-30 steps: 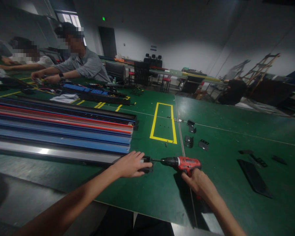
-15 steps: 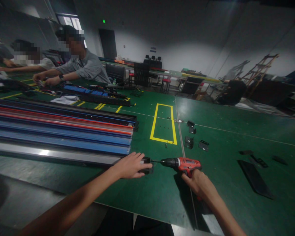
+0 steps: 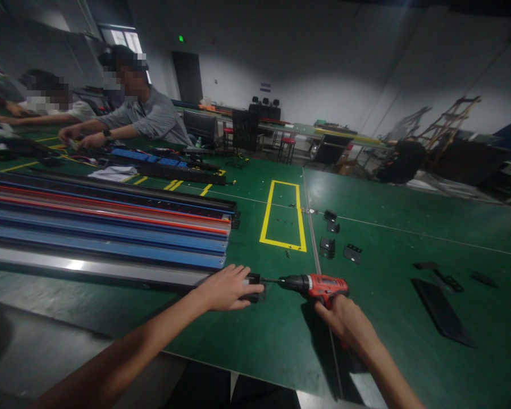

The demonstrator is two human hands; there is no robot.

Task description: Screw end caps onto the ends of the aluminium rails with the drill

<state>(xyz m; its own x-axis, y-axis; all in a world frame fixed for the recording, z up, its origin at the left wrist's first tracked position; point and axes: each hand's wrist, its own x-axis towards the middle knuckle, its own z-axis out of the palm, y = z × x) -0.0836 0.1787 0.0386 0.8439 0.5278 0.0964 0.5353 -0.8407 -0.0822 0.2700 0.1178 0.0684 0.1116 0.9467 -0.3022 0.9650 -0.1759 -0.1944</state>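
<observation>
A red and black power drill (image 3: pixel 323 287) is in my right hand (image 3: pixel 350 319), its fingers wrapped round the grip. The drill points left, and its long bit touches or nearly touches a black end bracket (image 3: pixel 255 278). That bracket sits at the right end of the nearest silver rail (image 3: pixel 153 267). My left hand (image 3: pixel 225 288) lies over the rail end and bracket, gripping them with fingers partly spread. Beyond this rail, blue rails (image 3: pixel 111 233) and red-edged rails lie side by side.
Black brackets (image 3: pixel 352 253) and small screws (image 3: pixel 288 254) lie beyond the drill, near a yellow taped outline (image 3: pixel 301 221). A flat dark panel (image 3: pixel 440 312) is at the right. Two people work at the far left, near blue parts (image 3: pixel 149 158).
</observation>
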